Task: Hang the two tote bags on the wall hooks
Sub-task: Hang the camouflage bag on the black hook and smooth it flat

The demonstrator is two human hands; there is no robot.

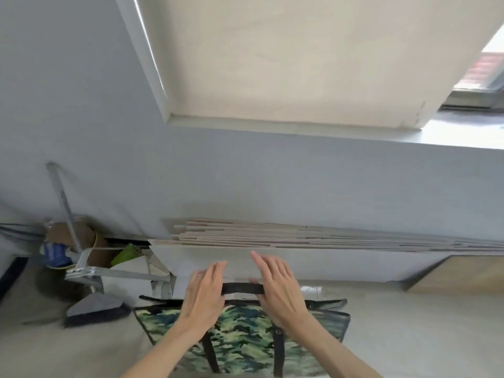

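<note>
Camouflage tote bag (240,339) hangs below both hands, its black handle (243,288) running crosswise between left hand (203,293) and right hand (278,289), fingers extended, thumbs hooked beneath; no hook visible.

Tote bag (240,336): green camouflage print, black trim and straps, held upright. Black handle (242,289) is stretched taut between the left hand (203,296) and right hand (278,293); body hangs below both.

You're looking down at a pale floor (409,336). On it a stack of flat boards (300,238) leans along the wall, a folded metal ladder (81,268) stands at your left, with 1 grey dustpan-like piece (95,306) just beside it.
</note>
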